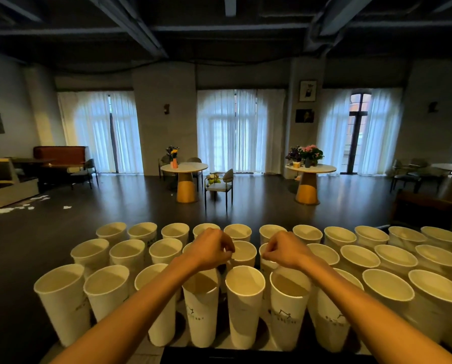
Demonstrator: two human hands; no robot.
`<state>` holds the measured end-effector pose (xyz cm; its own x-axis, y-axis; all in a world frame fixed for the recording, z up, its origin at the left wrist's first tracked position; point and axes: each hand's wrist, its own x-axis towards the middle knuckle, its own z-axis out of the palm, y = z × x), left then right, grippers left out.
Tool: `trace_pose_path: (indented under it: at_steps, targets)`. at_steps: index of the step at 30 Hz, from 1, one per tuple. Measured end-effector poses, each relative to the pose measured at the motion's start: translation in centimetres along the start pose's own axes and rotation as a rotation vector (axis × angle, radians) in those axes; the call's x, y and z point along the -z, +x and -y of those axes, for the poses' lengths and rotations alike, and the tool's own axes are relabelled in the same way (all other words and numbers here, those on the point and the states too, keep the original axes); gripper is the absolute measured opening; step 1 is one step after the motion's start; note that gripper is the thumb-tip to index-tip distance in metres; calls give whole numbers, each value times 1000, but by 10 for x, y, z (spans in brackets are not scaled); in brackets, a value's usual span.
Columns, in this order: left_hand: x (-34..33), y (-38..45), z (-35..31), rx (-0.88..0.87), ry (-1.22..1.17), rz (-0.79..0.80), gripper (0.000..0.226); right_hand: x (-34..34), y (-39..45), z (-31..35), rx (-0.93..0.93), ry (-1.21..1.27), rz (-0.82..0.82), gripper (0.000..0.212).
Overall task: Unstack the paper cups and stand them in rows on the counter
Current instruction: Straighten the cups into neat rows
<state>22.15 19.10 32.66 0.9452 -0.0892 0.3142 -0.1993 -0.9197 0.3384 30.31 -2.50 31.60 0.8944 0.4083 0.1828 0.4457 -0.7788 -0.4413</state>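
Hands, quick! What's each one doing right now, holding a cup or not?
Left hand: fingers curled, pinching the rim of a middle-row cup.
Right hand: fingers curled at the rim of another cup; whether it holds it cannot be told.

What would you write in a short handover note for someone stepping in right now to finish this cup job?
Left hand: curled over the middle row, fingers at a cup rim; grip unclear.
Right hand: curled likewise at a neighbouring cup; grip unclear.
Paper cups: upright in three rows on the counter.
Done: rows look largely filled.
Left: no remaining stack visible; check spacing where the hands are.
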Motion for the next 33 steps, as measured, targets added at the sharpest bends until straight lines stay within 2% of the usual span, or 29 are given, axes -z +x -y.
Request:
trace_pose_path:
  at_steps: [5, 9, 15, 19, 26, 33]
  targets:
    - [12, 4, 20, 35, -5, -32, 15, 3, 6, 0, 19, -18, -62, 13]
    - [34, 13, 44, 117, 21, -76, 15, 12, 14, 0, 38, -5, -99, 18]
    - [45, 25, 59, 138, -9, -57, 14, 22, 24, -7, 35, 26, -130, 13]
    - [36, 32, 20, -40, -76, -49, 14, 20, 16, -16, 45, 60, -77, 11]
    - [5, 45, -69, -221, -188, 6, 13, 40, -30, -35, 71, 120, -189, 7]
    - [-49, 44, -129, -181, -219, 9, 10, 86, -72, -119, -36, 167, -302, 6]
